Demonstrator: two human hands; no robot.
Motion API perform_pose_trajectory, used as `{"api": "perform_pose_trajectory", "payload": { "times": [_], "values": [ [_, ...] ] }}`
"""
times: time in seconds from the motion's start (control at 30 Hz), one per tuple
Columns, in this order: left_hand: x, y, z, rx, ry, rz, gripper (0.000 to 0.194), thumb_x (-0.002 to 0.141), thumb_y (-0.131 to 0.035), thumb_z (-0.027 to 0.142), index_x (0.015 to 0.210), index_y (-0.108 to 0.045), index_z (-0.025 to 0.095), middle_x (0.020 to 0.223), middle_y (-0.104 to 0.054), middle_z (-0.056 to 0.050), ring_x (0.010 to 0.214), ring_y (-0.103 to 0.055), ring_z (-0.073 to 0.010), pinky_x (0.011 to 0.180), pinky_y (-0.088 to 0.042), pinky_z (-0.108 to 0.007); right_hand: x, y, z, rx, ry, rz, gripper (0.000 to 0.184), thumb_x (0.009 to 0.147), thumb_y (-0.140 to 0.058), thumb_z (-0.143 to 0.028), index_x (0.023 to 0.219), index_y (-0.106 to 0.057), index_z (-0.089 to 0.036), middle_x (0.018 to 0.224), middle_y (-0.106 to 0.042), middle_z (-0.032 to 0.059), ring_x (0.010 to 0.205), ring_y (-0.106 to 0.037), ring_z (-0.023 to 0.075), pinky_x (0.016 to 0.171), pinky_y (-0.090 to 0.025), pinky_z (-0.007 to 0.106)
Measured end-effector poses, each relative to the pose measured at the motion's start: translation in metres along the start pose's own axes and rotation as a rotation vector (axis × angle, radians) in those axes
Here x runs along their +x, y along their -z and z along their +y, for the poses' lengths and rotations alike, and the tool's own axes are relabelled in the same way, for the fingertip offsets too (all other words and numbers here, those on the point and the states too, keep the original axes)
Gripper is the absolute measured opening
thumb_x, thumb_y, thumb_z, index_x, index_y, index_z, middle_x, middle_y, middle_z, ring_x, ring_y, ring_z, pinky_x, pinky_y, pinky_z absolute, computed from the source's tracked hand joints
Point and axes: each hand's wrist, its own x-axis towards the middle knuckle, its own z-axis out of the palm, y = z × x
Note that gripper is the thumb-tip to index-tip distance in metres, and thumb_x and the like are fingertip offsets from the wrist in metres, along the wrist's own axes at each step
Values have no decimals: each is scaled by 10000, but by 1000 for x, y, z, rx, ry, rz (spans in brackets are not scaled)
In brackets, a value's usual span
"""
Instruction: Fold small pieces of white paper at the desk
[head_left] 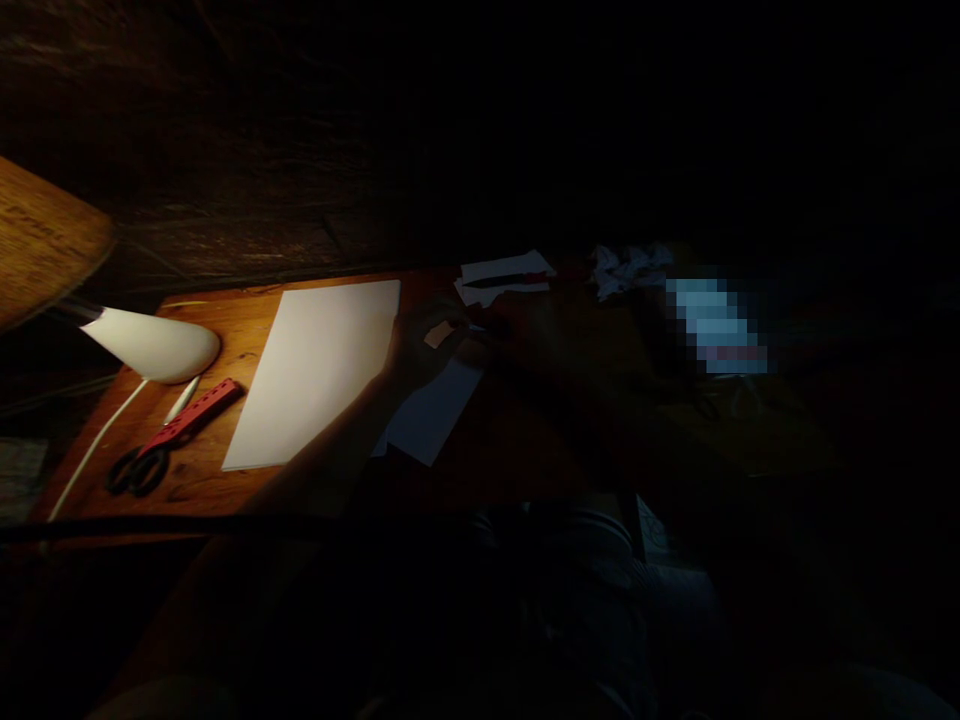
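Over the middle of the wooden table, my left hand (pixel 411 345) is closed around a small piece of paper (pixel 438 334), which catches the lamplight. My right hand (pixel 517 325) is close beside it, deep in shadow, and its fingers are too dark to make out. A thin pale glint shows between the two hands; what it is I cannot tell. Below the hands lie loose sheets of paper (pixel 435 412). A larger stack of white paper (pixel 319 370) sits left of them, with my left forearm crossing its lower right corner.
At the left, a white lamp (pixel 154 345) lights the table (pixel 202 335). Near it lie black-handled scissors with a red cover (pixel 187 415) and a white pen (pixel 180 402). Paper pieces (pixel 506 267), crumpled paper (pixel 630 270) and a blurred-out bright screen (pixel 716 325) are toward the back and right.
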Motion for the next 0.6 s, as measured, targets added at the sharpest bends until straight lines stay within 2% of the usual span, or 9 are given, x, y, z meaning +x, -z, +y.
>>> {"api": "perform_pose_trajectory", "payload": {
  "times": [0.17, 0.6],
  "values": [
    [0, -2, 1, -24, 13, 7, 95, 940, -660, 265, 886, -705, 202, 884, -734, -32, 852, -697, -182, 786, -559, -331, 0, -2, 1, 23, -13, -8, 543, 941, -627, -697, 883, -713, -164, 818, -649, 54, 741, -515, 168, 704, -345, 307],
    [0, -1, 1, -131, 118, 8, 209, 942, -679, 390, 880, -746, 201, 924, -783, -61, 888, -728, -198, 828, -588, -355, -1, -3, -3, 26, -26, -2, 587, 933, -598, -740, 824, -686, -170, 784, -631, 44, 723, -506, 159, 699, -348, 302]
  ]
}}
